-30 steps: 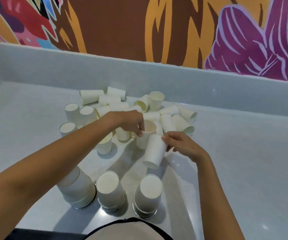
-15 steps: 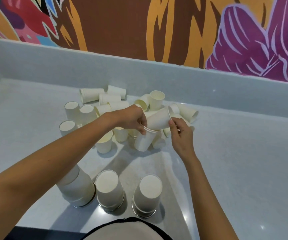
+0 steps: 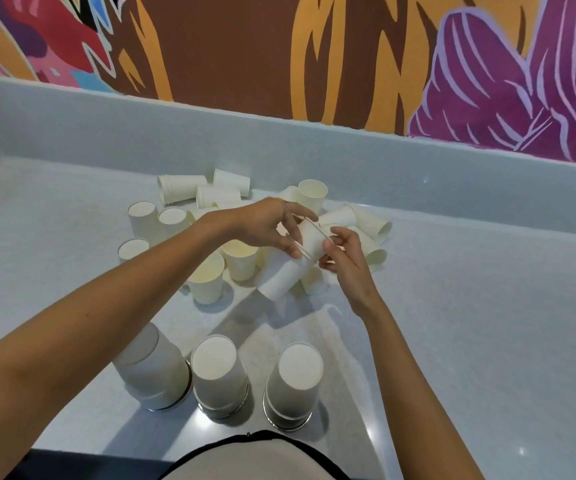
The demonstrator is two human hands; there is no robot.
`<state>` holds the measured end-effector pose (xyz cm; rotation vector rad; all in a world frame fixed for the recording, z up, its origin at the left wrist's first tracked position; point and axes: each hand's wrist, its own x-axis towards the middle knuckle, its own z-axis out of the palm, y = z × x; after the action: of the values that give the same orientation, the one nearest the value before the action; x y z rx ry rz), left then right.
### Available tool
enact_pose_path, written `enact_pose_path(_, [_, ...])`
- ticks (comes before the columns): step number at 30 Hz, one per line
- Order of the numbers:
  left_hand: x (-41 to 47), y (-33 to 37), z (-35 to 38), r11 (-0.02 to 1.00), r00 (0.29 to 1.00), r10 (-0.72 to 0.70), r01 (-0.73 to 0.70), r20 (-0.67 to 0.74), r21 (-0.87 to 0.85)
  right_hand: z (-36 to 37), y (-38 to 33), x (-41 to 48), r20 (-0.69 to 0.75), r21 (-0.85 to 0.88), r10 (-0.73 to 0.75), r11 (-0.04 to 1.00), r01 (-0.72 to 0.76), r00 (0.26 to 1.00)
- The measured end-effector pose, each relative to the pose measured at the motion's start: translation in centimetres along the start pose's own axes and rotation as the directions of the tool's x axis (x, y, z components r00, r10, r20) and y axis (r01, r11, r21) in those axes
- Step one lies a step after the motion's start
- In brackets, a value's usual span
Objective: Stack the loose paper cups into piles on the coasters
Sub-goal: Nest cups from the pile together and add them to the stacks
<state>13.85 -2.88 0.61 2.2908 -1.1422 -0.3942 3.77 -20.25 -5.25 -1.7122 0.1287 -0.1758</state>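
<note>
The counter (image 3: 470, 323) is pale grey. A low upstand (image 3: 418, 168) closes its back edge and turns forward along the left side, and the front edge lies just before the person's body. Broad bare counter lies to the right of the cups, with a narrower strip to the left. A gap of bare counter separates the heap from the piles in front.

Three piles (image 3: 219, 372) of upturned paper cups stand in a row near the front edge. Each is on its own round metal coaster, so there are three coasters (image 3: 288, 424), of which only the rims show. The left pile is partly hidden by the left forearm.

Behind them lie the loose cups (image 3: 179, 188), at least a dozen: some upright, some upturned, some on their sides. The hands hide others.

Above the heap, the left hand (image 3: 262, 225) curls its fingers round the rim of a tilted cup (image 3: 281, 275). The right hand (image 3: 347, 258) pinches a second cup (image 3: 312, 237) at that cup's mouth. Both cups are off the counter.

A mural (image 3: 487, 81) in brown, orange, purple and red covers the wall above the upstand.
</note>
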Motion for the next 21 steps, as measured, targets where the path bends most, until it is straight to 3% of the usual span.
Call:
enact_pose_path(2, [-0.2,-0.2,-0.2,0.992,0.994,-0.09,0.084,-0.054,-0.098,-0.1,0.4,-0.3,0.028,0.009,0.022,1.0,-0.022,0.999])
enact_pose_path(5, [-0.6,-0.2,-0.3,0.852,0.971,-0.239,0.211,0.003,-0.48,0.2,1.1,-1.1,0.193,-0.241,-0.054,0.965,0.1,0.98])
enact_pose_path(6, [-0.6,0.1,-0.3,0.81,0.966,-0.255,0.234,0.037,-0.537,0.5,1.2,-1.2,0.234,-0.319,-0.091,0.933,0.165,0.968])
enact_pose_path(9, [-0.5,1.0,-0.3,0.808,0.946,-0.309,0.317,0.102,-0.497,1.6,1.4,-1.1,0.186,-0.377,-0.201,0.889,0.259,0.962])
enact_pose_path(12, [-1.2,2.2,-0.2,0.819,0.93,-0.339,0.367,0.143,-0.441,1.9,1.3,0.0,0.027,-0.335,-0.283,0.901,0.275,0.959])
enact_pose_path(15, [-2.0,3.8,-0.5,0.808,0.915,-0.352,0.404,0.199,-0.429,1.5,1.0,0.6,-0.017,-0.275,-0.352,0.902,0.334,0.936])
enact_pose_path(21, [-3.4,5.2,-1.3,0.857,0.926,-0.26,0.351,0.273,-0.377,1.8,-0.6,0.6,0.078,-0.365,-0.333,0.868,0.338,0.94])
